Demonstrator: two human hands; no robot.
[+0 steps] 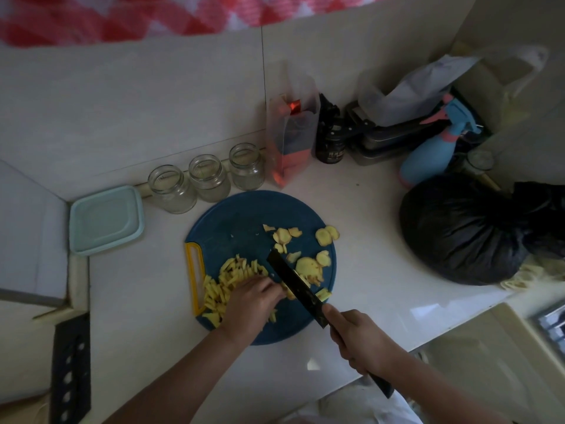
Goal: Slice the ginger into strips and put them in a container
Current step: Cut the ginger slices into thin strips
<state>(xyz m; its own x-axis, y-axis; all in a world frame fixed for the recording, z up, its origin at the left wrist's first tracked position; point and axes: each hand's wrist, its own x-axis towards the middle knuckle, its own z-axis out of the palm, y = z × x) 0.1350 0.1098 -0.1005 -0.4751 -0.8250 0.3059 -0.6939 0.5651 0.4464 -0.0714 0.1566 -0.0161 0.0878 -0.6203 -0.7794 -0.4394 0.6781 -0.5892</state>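
While the left hand (253,304) claws down on the ginger piece (289,294) right beside the blade, its fingers are curled with the knuckles toward the knife (298,286). My read: that keeps the fingertips tucked clear of the edge. The right hand (360,341) is wrapped fully round the knife handle, 1 finger reaching up to the blade heel. The blade is angled across the cutting board (244,215), tip toward the back edge of the bench (382,240).

The board sits near the front edge. Ginger strips (227,275) are heaped on the board's left side by its yellow handle, partly under the left hand, which keeps the cutting zone free. Uncut ginger slices (308,266) lie to the right of the blade, queued.

The container (105,220) looks lidded and sits toward the bench's back-left corner, well apart from the board. 3 jars (209,177) stand open along the back edge. No strips are in any container yet.
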